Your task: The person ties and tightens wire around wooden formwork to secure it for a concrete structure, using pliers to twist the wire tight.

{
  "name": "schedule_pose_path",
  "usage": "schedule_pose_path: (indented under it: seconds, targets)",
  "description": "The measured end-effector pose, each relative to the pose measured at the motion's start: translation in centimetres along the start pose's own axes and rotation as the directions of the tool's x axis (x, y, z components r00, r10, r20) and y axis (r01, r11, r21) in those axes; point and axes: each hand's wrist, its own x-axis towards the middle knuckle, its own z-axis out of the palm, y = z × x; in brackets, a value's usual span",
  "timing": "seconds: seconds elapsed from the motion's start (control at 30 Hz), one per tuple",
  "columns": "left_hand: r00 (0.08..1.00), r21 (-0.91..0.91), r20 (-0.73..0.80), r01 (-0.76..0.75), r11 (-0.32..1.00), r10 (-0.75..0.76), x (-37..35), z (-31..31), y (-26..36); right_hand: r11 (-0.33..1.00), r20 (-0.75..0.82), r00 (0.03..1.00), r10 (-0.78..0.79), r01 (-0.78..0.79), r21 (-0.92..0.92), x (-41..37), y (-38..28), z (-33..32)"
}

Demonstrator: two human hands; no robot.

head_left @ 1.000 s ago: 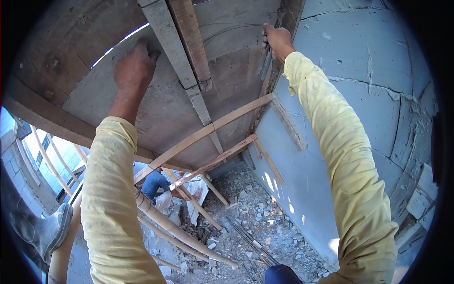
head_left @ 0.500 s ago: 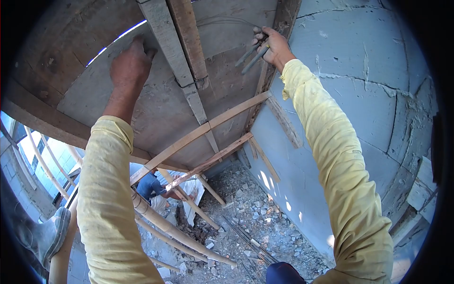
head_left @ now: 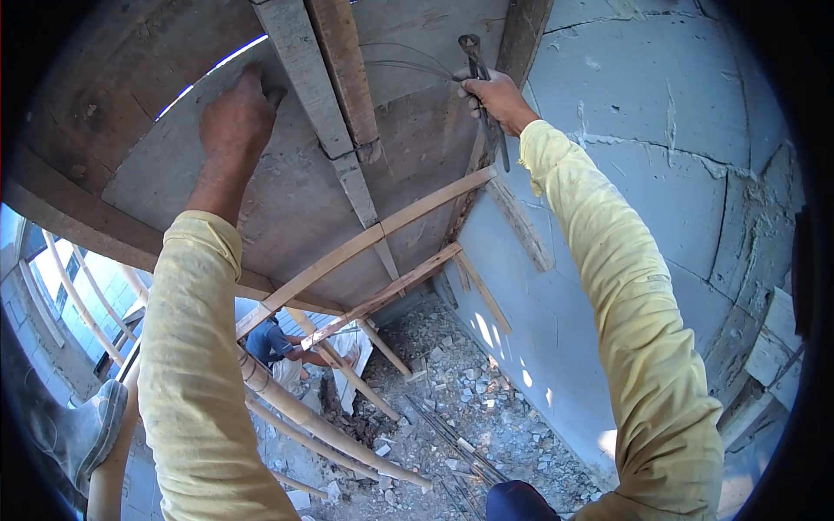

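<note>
My right hand (head_left: 495,97), up near the right-hand wall, is closed around a pair of end-cutting pincers (head_left: 475,59). The jaws point up past the fingers, and a handle hangs below the palm. Loops of thin wire (head_left: 407,62) run from beside the beam toward this hand. My left hand (head_left: 237,120) is raised against the grey overhead panel (head_left: 187,165), its fingers curled near the bright gap at the panel's edge. What those fingers hold, if anything, is hidden. Between the hands, two wooden beams (head_left: 308,78) run along the panel's underside.
Below, bamboo poles (head_left: 300,414) and wooden braces (head_left: 373,234) cross the space. A person (head_left: 271,341) in a blue shirt crouches over rubble (head_left: 452,373). A block wall (head_left: 625,208) rises on the right. A boot (head_left: 100,425) rests by a pole at left.
My right hand has turned the pincers, so their jaws now point upward instead of the handles pointing down-left, and has shifted slightly lower. My left hand stays almost in place.
</note>
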Motion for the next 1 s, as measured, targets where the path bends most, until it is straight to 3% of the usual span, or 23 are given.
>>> schedule_pose_path:
  seconds: [0.2, 0.3, 0.5, 0.8, 0.9, 1.0]
  targets:
    - [1.0, 0.006, -0.016, -0.001, 1.0, 0.001, 0.2, 0.3, -0.2, 0.918, 0.135, 0.991, 0.005, 0.049, -0.395, -0.5, -0.9, -1.2]
    - [1.0, 0.01, -0.003, 0.001, 1.0, -0.001, 0.1, 0.1, -0.1, 0.985, 0.143, 0.989, 0.036, -0.011, -0.172, -0.6, -0.9, -0.8]
    - [1.0, 0.011, -0.022, -0.015, 1.0, 0.016, 0.1, 0.3, -0.3, 0.967, 0.235, 0.972, 0.019, 0.041, -0.251, -0.2, -2.9, 0.0]
    - [0.999, 0.018, -0.042, -0.026, 0.999, 0.027, 0.1, 0.6, -0.5, 0.937, 0.125, 0.965, -0.231, 0.255, -0.24, -0.7, -4.1, 3.0]
    - [0.998, 0.015, -0.054, -0.031, 0.999, 0.032, 0.1, 0.6, -0.5, 0.799, 0.09, 0.935, -0.344, 0.342, -0.495, -1.3, -4.4, 3.2]
    - [0.997, 0.008, -0.059, -0.043, 0.999, 0.043, 0.1, 0.6, -0.6, 0.629, 0.113, 0.825, -0.554, 0.504, -0.592, -0.6, -2.7, 3.4]
